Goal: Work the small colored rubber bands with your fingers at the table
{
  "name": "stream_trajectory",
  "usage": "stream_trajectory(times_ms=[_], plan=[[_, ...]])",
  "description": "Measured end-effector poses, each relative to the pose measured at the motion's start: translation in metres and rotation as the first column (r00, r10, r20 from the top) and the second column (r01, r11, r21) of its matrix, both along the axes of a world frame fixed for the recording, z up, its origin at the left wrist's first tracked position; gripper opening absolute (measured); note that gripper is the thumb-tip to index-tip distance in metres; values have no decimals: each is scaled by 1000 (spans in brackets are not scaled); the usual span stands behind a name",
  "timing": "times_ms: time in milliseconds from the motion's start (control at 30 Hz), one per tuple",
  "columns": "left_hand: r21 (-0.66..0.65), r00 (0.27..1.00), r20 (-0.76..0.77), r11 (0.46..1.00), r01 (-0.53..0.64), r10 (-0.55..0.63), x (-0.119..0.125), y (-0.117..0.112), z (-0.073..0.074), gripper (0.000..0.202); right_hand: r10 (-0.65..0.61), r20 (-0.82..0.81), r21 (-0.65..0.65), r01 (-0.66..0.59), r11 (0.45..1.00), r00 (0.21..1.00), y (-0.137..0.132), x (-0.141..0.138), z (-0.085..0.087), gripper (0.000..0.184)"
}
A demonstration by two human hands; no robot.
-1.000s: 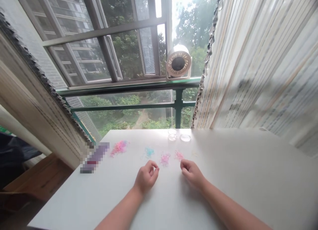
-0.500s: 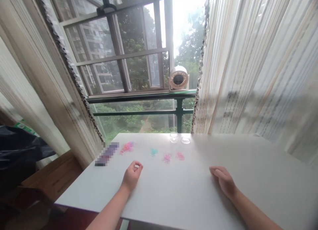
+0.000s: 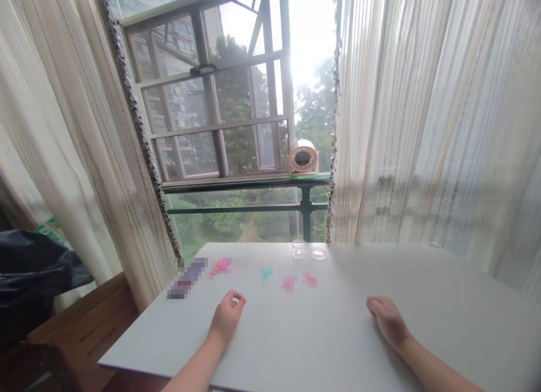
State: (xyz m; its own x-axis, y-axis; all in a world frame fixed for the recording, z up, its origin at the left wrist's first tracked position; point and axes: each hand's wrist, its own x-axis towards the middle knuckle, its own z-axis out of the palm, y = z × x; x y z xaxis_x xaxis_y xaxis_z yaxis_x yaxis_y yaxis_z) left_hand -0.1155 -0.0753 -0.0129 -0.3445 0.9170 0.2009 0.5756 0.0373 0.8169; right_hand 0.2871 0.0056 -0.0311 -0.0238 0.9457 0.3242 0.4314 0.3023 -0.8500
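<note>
My left hand rests on the white table, its fingers curled in and the thumb close to them, with nothing visible in the grip. Farther right, my right hand lies on its side in a loose fist; no object shows in it. Beyond the hands are small loose piles that look like tiny rubber bands: a mixed pink and orange pile, a teal pile, a purple-pink pile and a pink pile. Neither hand touches them.
Near the far edge stand a clear round container and a clear shallow lid or dish. A blurred-out dark purple item lies at the left edge. A small white fan sits on the window ledge. A cardboard box stands left of the table.
The view has tilted upward, so the table and window sit lower in the picture. Both hands keep their curled poses on the table; the piles have not moved.
</note>
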Motion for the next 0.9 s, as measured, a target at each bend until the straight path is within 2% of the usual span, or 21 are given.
stream_trajectory(times_ms=[167, 333, 467, 700, 900], plan=[[-13, 999, -46, 999, 29, -30, 0, 0, -3, 13, -47, 196, 97, 28, 995, 979, 0, 3, -8, 22], [-6, 996, -75, 999, 38, -39, 4, -3, -1, 12, -66, 372, 168, 3, 986, 926, -6, 6, -11, 29], [-12, 992, -117, 999, 40, -41, 5, -4, 0, 13, -29, 449, 151, -43, 988, 893, -14, 5, -5, 32], [-30, 982, -181, 999, 46, -50, 6, -6, 1, 13, 19, 493, 62, -56, 996, 870, -22, 2, 2, 35], [-68, 970, -238, 997, 43, -58, 9, -7, 4, 11, 26, 541, 46, -61, 997, 840, -25, -2, 8, 34]])
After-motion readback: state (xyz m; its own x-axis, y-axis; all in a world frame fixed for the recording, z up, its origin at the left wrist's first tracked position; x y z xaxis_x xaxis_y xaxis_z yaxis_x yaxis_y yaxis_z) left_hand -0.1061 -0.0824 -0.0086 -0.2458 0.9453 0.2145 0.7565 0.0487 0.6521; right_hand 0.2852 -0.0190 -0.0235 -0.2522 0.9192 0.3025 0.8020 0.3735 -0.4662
